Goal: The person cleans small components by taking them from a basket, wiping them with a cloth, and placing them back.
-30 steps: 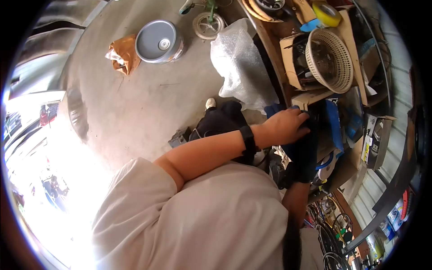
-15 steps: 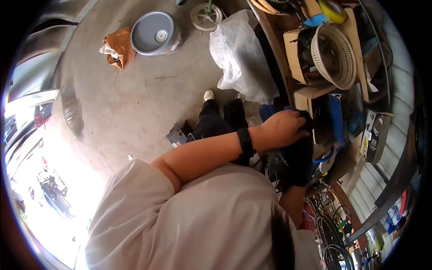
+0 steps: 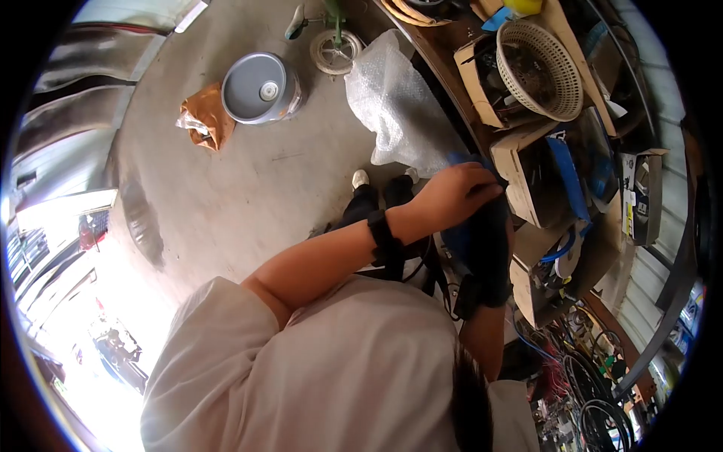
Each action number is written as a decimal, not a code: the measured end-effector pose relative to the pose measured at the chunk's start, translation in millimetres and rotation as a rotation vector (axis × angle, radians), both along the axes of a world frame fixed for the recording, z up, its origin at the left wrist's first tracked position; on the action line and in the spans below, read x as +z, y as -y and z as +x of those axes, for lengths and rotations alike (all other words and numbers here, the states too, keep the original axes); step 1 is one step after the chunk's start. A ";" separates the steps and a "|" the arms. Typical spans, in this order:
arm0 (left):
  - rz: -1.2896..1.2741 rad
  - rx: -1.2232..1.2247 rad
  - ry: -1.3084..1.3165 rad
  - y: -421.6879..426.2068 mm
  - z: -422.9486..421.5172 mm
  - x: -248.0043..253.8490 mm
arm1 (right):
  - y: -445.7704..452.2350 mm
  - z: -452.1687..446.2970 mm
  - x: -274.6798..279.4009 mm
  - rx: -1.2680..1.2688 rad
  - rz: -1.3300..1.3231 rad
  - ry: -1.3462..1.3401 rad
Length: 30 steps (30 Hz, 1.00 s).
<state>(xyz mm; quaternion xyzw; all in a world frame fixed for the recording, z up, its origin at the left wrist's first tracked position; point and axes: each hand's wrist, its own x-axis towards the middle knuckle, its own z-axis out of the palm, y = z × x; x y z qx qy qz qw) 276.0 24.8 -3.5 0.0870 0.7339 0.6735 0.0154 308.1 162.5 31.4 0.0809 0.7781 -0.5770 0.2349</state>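
Observation:
My left hand (image 3: 461, 194), with a black band at its wrist, reaches across my body. Its fingers are closed, pinching the dark blue glove (image 3: 482, 245) near the glove's far end. That glove covers my right hand (image 3: 493, 264) down to the wrist, where a dark cuff shows above the bare forearm. The fingers of my right hand are hidden by the dark cloth and by my left hand. Just beyond both hands lies a sheet of bubble wrap (image 3: 395, 105).
Cardboard boxes (image 3: 520, 181) and a cream plastic basket (image 3: 572, 90) stand along the right side. A grey bucket (image 3: 245, 87) and a brown bag (image 3: 215, 120) sit on the concrete floor. Tangled cables (image 3: 584, 377) lie at the lower right. A small wheel (image 3: 325, 62) is at the top.
My left hand has shifted left and slightly forward, still at the glove. The view has turned a little, so the boxes and floor objects appear shifted.

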 end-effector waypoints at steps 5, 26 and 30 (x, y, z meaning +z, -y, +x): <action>0.159 0.195 0.211 12.4 -35.6 34.9 | 2.0 8.1 -18.8 -0.209 -0.572 0.116; 0.071 -0.008 0.334 -54.3 -210.5 -46.1 | -145.6 -46.4 38.7 -0.696 -0.127 -0.469; -0.116 0.026 0.307 -73.5 -246.1 -95.4 | -162.2 -39.0 48.4 -0.810 -0.062 -0.497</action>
